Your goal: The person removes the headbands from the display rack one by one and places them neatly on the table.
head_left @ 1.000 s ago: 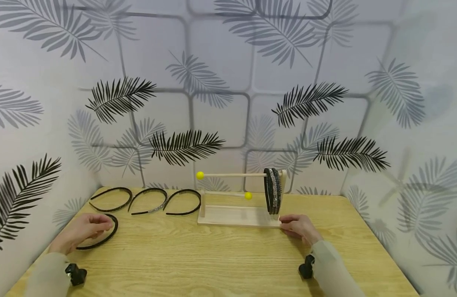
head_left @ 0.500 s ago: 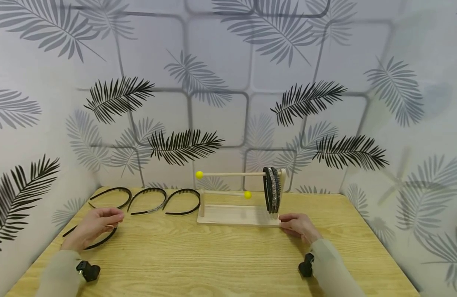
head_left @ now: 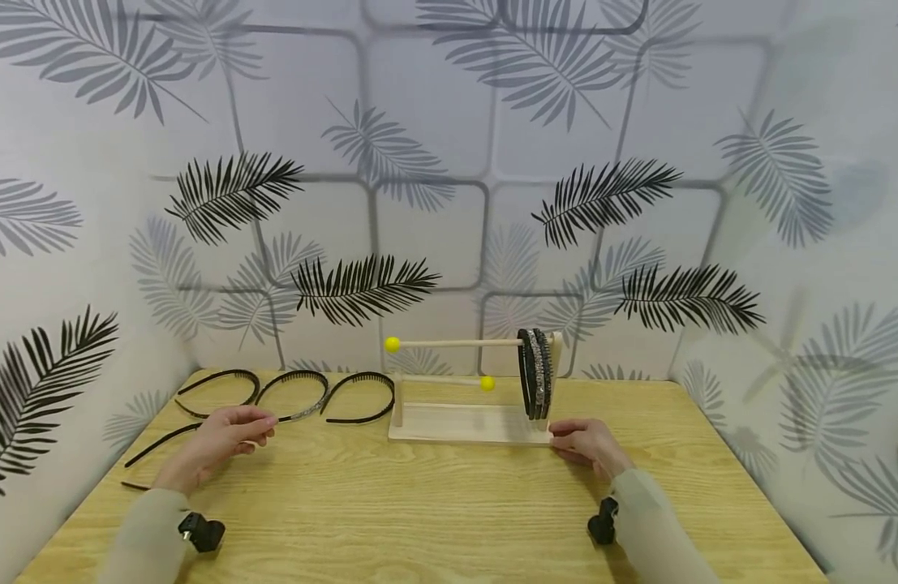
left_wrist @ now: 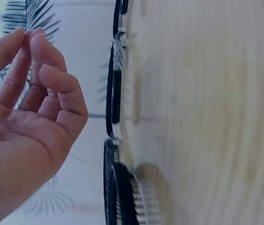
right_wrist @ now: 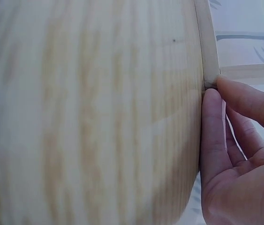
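My left hand (head_left: 225, 442) hovers over the left of the table with nothing in it. Its fingers bend loosely, and in the left wrist view the left hand (left_wrist: 33, 108) has thumb and fingertips close together. Partly hidden under it in the head view lies a black headband (head_left: 156, 446). My right hand (head_left: 590, 446) pinches the front right corner of a wooden headband stand (head_left: 463, 425). Close up, thumb and forefinger of the right hand (right_wrist: 244, 154) meet at the stand's base edge (right_wrist: 210, 47). Several dark headbands (head_left: 539, 373), one glittery, hang at the upper rod's right end.
Along the back left lie three more headbands: a black one (head_left: 255, 388), one with a silver glittery part (head_left: 320, 407) and a toothed black one (head_left: 361, 420) beside the stand. Yellow balls cap the upper rod (head_left: 456, 343) and the lower rod (head_left: 444, 380). Leaf-patterned walls enclose the table.
My left hand has moved right and slightly away from me, from over the near-left headband toward the silver-trimmed one. My right hand stays at the stand's corner.
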Action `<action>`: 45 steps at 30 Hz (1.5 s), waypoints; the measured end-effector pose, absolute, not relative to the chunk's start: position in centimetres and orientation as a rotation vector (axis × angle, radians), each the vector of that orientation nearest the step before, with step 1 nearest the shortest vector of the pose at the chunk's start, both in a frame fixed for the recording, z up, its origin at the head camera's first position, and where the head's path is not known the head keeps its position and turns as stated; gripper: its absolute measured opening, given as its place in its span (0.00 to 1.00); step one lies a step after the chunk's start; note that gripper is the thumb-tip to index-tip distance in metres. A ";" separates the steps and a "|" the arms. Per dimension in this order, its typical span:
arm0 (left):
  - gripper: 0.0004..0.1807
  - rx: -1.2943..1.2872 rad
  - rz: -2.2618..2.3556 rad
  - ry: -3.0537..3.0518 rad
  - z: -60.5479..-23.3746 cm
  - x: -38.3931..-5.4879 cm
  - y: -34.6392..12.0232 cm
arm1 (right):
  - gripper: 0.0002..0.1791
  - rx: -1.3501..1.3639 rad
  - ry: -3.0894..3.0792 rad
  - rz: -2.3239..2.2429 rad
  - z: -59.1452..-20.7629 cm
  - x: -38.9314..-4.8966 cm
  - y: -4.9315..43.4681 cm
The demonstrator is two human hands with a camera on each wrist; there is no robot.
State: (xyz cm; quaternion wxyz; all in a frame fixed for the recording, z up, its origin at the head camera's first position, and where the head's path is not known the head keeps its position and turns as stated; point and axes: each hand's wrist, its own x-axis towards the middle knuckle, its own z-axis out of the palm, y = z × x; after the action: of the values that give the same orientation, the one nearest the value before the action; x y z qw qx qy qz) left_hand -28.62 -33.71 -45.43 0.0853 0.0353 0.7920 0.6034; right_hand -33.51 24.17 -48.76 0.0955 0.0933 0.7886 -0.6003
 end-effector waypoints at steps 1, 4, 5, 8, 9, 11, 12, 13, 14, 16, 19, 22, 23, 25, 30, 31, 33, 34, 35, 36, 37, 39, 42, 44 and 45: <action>0.11 0.113 1.790 2.359 -45.4 -28.7 -33.4 | 0.20 0.281 2.333 -1.780 -48.8 -33.5 24.2; 0.12 0.146 1.769 2.349 -45.2 -28.8 -32.6 | 0.19 0.286 2.327 -1.779 -48.9 -33.5 24.3; 0.13 0.162 1.758 2.351 -45.1 -28.9 -32.3 | 0.19 0.287 2.327 -1.777 -48.9 -33.5 24.3; 0.14 0.224 1.721 2.362 -44.8 -29.1 -31.6 | 0.19 0.287 2.331 -1.776 -48.9 -33.5 24.2; 0.15 0.237 1.713 2.365 -44.7 -29.2 -31.3 | 0.19 0.289 2.332 -1.778 -48.9 -33.5 24.2; 0.15 0.261 1.696 2.371 -44.5 -29.4 -30.8 | 0.19 0.289 2.333 -1.781 -48.9 -33.5 24.2; 0.16 0.269 1.695 2.370 -44.4 -29.5 -30.5 | 0.19 0.290 2.334 -1.781 -48.8 -33.5 24.2; 0.16 0.277 1.691 2.373 -44.3 -29.6 -30.3 | 0.19 0.289 2.334 -1.782 -48.8 -33.5 24.2; 0.16 0.285 1.686 2.375 -44.1 -29.7 -30.0 | 0.19 0.286 2.335 -1.779 -48.8 -33.5 24.2; 0.16 0.304 1.682 2.377 -43.9 -29.9 -29.5 | 0.20 0.280 2.333 -1.777 -48.7 -33.6 24.3; 0.17 0.349 1.668 2.373 -43.8 -30.0 -28.9 | 0.20 0.284 2.334 -1.776 -48.7 -33.5 24.3; 0.17 0.352 1.672 2.350 -43.7 -30.3 -28.3 | 0.20 0.290 2.332 -1.776 -48.7 -33.5 24.3; 0.17 0.355 1.667 2.347 -43.7 -30.3 -28.1 | 0.20 0.292 2.331 -1.775 -48.7 -33.5 24.3; 0.18 0.351 1.664 2.341 -43.8 -30.4 -27.7 | 0.20 0.292 2.329 -1.773 -48.7 -33.5 24.3; 0.19 0.354 1.644 2.349 -43.8 -30.6 -27.0 | 0.20 0.298 2.332 -1.771 -48.7 -33.6 24.2; 0.19 0.359 1.640 2.350 -43.8 -30.7 -26.8 | 0.19 0.298 2.330 -1.774 -48.7 -33.6 24.3; 0.20 0.365 1.634 2.348 -43.8 -30.8 -26.6 | 0.19 0.301 2.331 -1.778 -48.7 -33.7 24.3; 0.20 0.369 1.633 2.344 -43.8 -30.8 -26.5 | 0.19 0.304 2.331 -1.778 -48.7 -33.7 24.3; 0.21 0.371 1.635 2.343 -43.8 -30.8 -26.4 | 0.19 0.306 2.330 -1.778 -48.7 -33.7 24.3; 0.21 0.375 1.637 2.339 -43.9 -30.8 -26.3 | 0.19 0.306 2.329 -1.778 -48.7 -33.7 24.3; 0.22 0.374 1.638 2.337 -43.9 -30.9 -26.1 | 0.19 0.306 2.325 -1.783 -48.7 -33.8 24.3; 0.21 0.379 1.633 2.339 -44.1 -30.9 -25.8 | 0.19 0.304 2.329 -1.771 -48.7 -33.7 24.3; 0.21 0.394 1.621 2.341 -44.3 -31.1 -25.2 | 0.19 0.301 2.331 -1.769 -48.7 -33.7 24.3; 0.21 0.407 1.618 2.336 -44.4 -31.2 -24.7 | 0.19 0.303 2.333 -1.762 -48.7 -33.6 24.3; 0.20 0.419 1.615 2.331 -44.5 -31.3 -24.5 | 0.19 0.300 2.330 -1.766 -48.7 -33.6 24.3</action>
State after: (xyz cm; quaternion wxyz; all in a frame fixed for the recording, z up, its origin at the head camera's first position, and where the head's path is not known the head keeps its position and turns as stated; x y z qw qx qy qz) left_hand -31.31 -24.49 -44.52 0.1371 0.1446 0.8055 0.5580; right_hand -33.61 24.30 -48.67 0.1010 0.1016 0.7888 -0.5977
